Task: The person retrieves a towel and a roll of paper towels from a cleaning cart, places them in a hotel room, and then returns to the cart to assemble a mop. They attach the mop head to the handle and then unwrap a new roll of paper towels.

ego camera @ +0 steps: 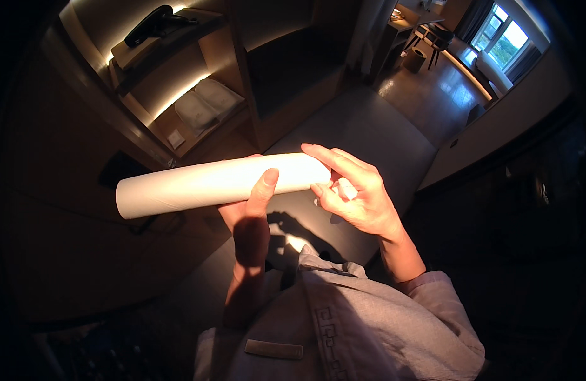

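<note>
A long white tube [193,185], perhaps cardboard, lies nearly level across the view in front of my chest, brightly lit. Its left end points away from both hands. My left hand [255,200] grips it near the middle from below, thumb on the near side and the other fingers mostly hidden behind it. My right hand [357,190] is at the tube's right end, with fingertips at its upper and lower edges. A small white crumpled piece [345,189], perhaps paper or plastic, shows between the fingers and palm of my right hand.
At the upper left, an open shelf unit [236,112] holds a dark hair dryer [148,26] and folded white items [209,102]. A chair [438,38], a waste bin [413,59] and a window [505,35] are at the upper right. A wall runs along the right.
</note>
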Motion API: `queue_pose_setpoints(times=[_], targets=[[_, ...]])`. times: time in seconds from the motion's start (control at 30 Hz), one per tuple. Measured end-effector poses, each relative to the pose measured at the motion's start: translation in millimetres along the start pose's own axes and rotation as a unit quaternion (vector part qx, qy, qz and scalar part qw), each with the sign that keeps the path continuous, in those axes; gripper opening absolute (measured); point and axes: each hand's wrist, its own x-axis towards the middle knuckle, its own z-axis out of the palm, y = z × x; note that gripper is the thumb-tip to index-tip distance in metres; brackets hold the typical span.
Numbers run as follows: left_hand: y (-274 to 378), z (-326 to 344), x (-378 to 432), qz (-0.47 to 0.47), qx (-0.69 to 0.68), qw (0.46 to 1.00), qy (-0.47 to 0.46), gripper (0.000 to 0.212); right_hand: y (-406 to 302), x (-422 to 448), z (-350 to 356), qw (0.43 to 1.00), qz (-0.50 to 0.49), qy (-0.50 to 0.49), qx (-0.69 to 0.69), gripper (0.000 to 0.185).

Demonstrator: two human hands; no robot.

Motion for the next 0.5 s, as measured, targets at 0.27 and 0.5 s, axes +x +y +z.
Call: queue_pose_setpoints(times=[0.27, 0.5], targets=[[11, -7, 10, 0.001, -0.040, 0.991, -0.130, 0.047, -2, 3, -9, 0.980, 0.117, -0.026, 0.159, 0.044], [9, 0, 3, 0.001, 0.028, 0.996, -0.086, 0.049, 0, 2, -1, 0.999, -0.025, 0.031, 0.029, 0.042]])
